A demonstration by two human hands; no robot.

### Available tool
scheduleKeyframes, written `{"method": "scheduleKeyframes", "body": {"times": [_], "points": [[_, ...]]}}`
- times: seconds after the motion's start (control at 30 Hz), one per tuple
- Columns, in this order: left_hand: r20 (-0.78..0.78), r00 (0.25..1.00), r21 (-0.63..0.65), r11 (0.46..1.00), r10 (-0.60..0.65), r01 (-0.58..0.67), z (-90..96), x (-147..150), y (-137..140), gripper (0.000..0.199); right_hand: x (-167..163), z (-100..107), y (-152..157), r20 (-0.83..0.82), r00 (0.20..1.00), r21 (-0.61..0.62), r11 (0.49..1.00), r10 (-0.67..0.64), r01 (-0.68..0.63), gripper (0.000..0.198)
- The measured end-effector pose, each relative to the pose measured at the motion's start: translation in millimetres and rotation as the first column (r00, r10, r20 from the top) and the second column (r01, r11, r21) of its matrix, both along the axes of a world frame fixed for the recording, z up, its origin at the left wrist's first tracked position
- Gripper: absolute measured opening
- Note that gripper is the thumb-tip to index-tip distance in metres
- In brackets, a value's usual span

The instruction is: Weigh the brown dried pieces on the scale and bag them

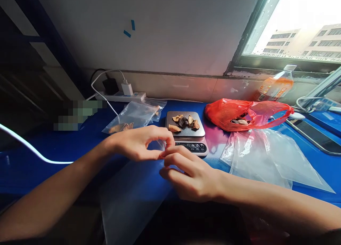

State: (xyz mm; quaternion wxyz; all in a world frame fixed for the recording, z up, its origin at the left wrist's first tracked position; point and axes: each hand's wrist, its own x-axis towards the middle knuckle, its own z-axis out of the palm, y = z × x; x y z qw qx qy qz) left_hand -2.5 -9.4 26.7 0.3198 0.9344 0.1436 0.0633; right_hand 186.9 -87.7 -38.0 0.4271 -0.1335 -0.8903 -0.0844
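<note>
A clear plastic bag hangs below my hands over the table's front edge. My left hand pinches its top edge between thumb and forefinger. Right beside it, the curled fingers of my right hand are closed on the same edge, the fingertips of both hands meeting. Just beyond them stands a small digital scale, its display partly covered by my fingers. Several dried slices, brown and tan with one dark piece, lie on its plate. Left of the scale is a filled clear bag with similar slices inside.
A red plastic bag with dark pieces lies right of the scale, with flat clear bags before it. Behind are a drink bottle and a power strip with chargers. A phone lies far right; a white cable crosses the left.
</note>
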Motion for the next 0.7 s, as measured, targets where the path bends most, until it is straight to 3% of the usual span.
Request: {"method": "scheduleKeyframes", "body": {"times": [0.13, 0.27, 0.33, 0.43, 0.6, 0.67, 0.7], "points": [[-0.01, 1.0, 0.054, 0.998, -0.021, 0.022, 1.3, -3.8, 4.1, 0.006, 1.1, 0.8, 5.4, -0.015, 1.0, 0.046, 0.999, -0.01, 0.011, 0.021], [-0.042, 0.998, 0.261, 0.965, 0.04, -0.028, 3.7, -10.4, 9.1, 0.012, -1.0, 1.1, 6.7, -0.036, 0.999, 0.046, 0.998, 0.039, -0.037, 0.018], [-0.035, 0.991, 0.438, 0.893, 0.129, -0.101, 5.0, -14.3, 14.0, 0.015, -3.4, 0.7, 6.8, -0.046, 0.997, 0.031, 0.997, 0.065, -0.064, 0.017], [-0.032, 0.972, 0.651, 0.743, 0.235, -0.158, 6.5, -19.0, 21.1, 0.017, -7.7, -0.4, 8.0, -0.056, 0.994, 0.019, 0.995, 0.097, -0.096, 0.018], [0.132, 0.893, 0.757, 0.538, 0.431, -0.371, 9.0, -23.8, 25.3, 0.026, -13.3, -2.3, 13.9, -0.104, 0.993, 0.007, 0.998, 0.061, -0.06, 0.025], [0.197, 0.858, 0.715, 0.529, 0.474, -0.456, 9.6, -23.9, 24.0, 0.026, -14.7, -3.2, 17.2, -0.111, 0.993, 0.004, 0.999, 0.04, -0.039, 0.027], [0.214, 0.851, 0.666, 0.566, 0.479, -0.485, 9.5, -23.5, 22.9, 0.026, -15.1, -3.4, 19.0, -0.118, 0.993, 0.013, 1.0, 0.027, -0.026, 0.026]]}}
